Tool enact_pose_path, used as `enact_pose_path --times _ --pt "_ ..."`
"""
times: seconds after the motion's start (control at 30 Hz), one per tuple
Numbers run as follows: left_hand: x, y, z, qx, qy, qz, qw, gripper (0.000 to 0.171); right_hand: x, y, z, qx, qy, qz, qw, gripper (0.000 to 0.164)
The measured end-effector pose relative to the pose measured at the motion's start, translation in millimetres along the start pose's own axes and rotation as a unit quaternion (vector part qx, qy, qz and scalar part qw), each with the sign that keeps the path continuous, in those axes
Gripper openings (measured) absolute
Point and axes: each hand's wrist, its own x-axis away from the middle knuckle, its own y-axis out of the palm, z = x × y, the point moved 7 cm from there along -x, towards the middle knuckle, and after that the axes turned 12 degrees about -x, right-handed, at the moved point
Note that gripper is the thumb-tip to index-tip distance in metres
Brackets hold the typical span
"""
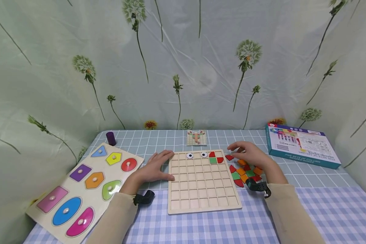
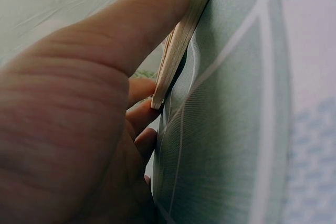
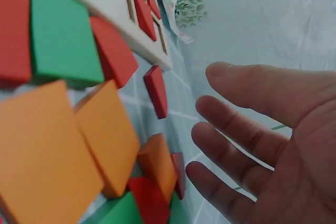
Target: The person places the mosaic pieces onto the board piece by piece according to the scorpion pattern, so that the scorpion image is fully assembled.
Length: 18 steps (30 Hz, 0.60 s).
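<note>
Board (image 1: 202, 194) and loose tiles (image 1: 240, 171) on the worktop (image 1: 158, 227)
The left hand (image 1: 154, 167), fingers spread wide, merely touches the board's left edge; the right hand (image 1: 252, 155), fingers loosely parted, empty, hovers by the tiles right of the board; a card (image 1: 196, 138) sits beyond.

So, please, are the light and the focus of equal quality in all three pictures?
Not quite: head view, bright and fairly even, with a pale sheen on the backdrop; left wrist view, dimmer, the left hand darkening toward the bottom; right wrist view, bright, but the nearest orange tile looks soft.
</note>
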Motion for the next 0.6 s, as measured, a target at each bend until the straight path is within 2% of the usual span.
enact_pose_path --times 0.2,0.43,0.6 --pt "0.3 0.9 -1.0 0.001 -0.002 -0.001 1.0 0.098 -3 3 5 0.006 0.008 0.005 1.0 0.031" --pt "0.5 0.7 -0.8 0.001 -0.002 -0.002 1.0 0.098 -6 9 14 0.015 0.043 0.007 0.999 0.032" --pt "0.7 0.1 -0.3 0.005 -0.001 -0.002 1.0 0.098 -6 13 14 0.023 0.035 0.013 0.999 0.028"
